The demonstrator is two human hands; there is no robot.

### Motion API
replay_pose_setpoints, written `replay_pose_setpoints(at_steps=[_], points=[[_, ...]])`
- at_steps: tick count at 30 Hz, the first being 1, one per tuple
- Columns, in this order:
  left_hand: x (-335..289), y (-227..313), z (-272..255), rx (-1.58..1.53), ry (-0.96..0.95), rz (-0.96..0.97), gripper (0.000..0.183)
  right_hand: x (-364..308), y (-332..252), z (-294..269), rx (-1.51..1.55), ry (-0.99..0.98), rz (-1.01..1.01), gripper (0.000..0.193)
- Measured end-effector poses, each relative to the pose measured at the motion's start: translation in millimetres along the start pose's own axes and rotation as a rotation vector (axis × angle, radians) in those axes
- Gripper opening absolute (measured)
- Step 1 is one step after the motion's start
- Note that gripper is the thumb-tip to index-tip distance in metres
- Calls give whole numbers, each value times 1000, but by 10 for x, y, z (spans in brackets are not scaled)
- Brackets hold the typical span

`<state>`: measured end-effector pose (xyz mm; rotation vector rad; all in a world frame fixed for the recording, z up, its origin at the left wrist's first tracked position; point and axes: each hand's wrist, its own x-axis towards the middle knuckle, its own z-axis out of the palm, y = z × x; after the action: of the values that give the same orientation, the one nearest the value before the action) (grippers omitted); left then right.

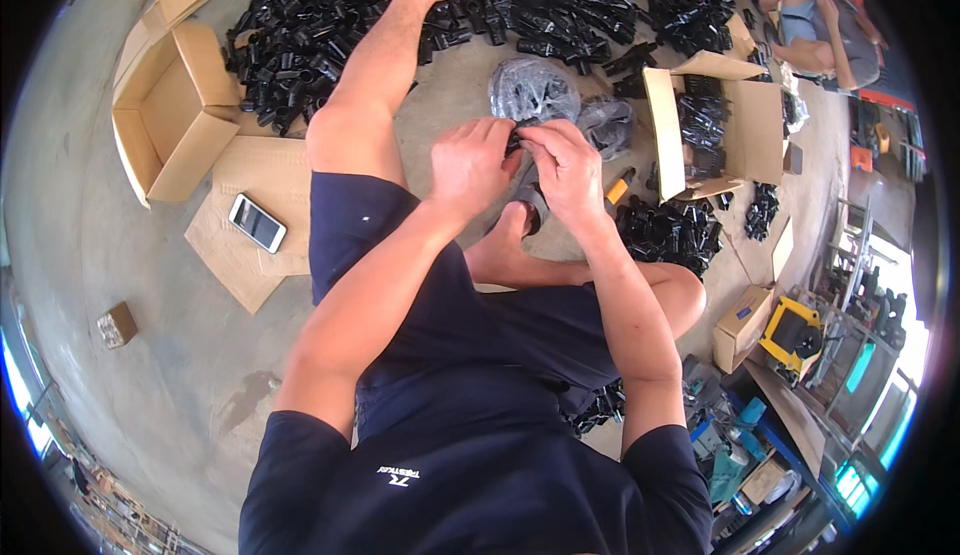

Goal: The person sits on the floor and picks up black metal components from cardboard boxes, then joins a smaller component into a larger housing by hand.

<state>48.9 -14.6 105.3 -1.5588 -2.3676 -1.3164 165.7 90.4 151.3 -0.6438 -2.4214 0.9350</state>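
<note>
Head view: both hands' fingers [520, 140] pinch one small black part [516, 141] — cardboard box [755, 130] holds more.

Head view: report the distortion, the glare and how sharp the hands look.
Head view: strong fisheye, with a black rim and box edges bowing outward; the right edge by the yellow machine is blown out by daylight; left hand and right hand look sharp on a small black part; soft floor shadows.
</note>
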Motion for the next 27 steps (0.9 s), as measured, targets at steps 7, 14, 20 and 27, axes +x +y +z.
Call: replay_pose_setpoints(at_steps=[7,14,20,27], points=[[-21,-44,1,31,-38,-37,30,-14,62,127,-174,13,-150,22],[-16,-17,-6,40,-35,-36,30,-47,109,115,-237,15,-204,24],[-17,-21,15,50,-21,3,30,-34,54,107,-261,16,-204,20],[-20,-13,32,24,-1,-42,31,-58,35,94,-227,84,-73,30]])
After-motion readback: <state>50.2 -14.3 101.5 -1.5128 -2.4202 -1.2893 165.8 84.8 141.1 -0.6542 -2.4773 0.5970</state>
